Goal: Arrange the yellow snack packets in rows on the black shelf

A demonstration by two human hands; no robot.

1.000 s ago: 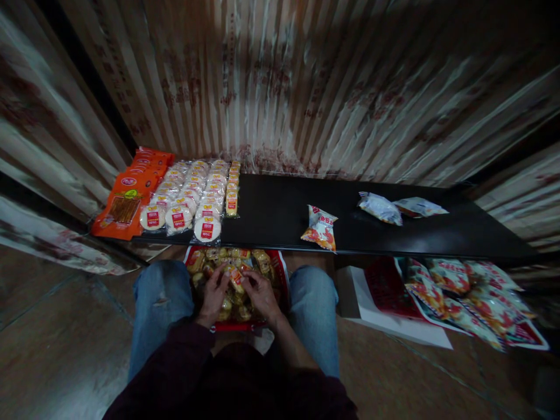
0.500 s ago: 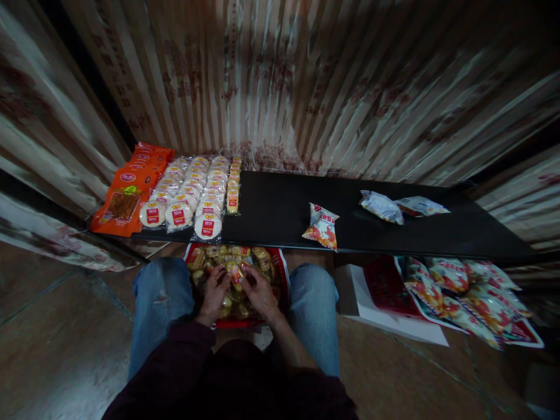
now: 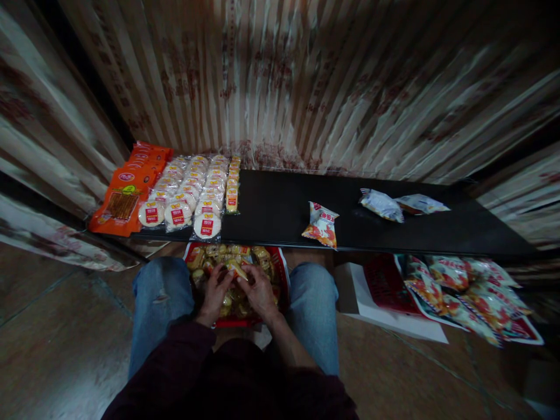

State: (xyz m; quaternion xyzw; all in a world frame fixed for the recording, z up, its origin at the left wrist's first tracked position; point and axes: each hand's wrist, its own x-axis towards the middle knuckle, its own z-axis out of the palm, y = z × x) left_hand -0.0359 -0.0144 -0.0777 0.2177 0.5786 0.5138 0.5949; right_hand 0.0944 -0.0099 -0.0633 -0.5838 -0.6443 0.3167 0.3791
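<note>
Between my knees is a red box [image 3: 284, 274] filled with small snacks in clear and yellow wrappers [image 3: 261, 256]. Above it, my left hand [image 3: 216, 293] and my right hand [image 3: 259, 291] together pinch one wrapped snack [image 3: 236, 269], yellow with some red print. The fingers of both hands are closed at its ends and hide part of it. On the black shelf [image 3: 275, 204] ahead, a narrow row of similar yellow snacks [image 3: 232, 189] runs front to back, right beside rows of round white rice crackers [image 3: 207, 224].
Orange snack bags [image 3: 120, 195] overlap at the shelf's left end. One chip bag [image 3: 321, 225] lies near the front edge, with a pale bag [image 3: 381, 205] and another bag [image 3: 422, 204] farther right. Below right, a box [image 3: 531, 335] holds several chip bags [image 3: 450, 274]. Pleated curtains [image 3: 271, 87] hang behind.
The snack has been tilted between my fingers, so its red label shows less than before. Both hands stay over the box, and the shelf goods are the same.
</note>
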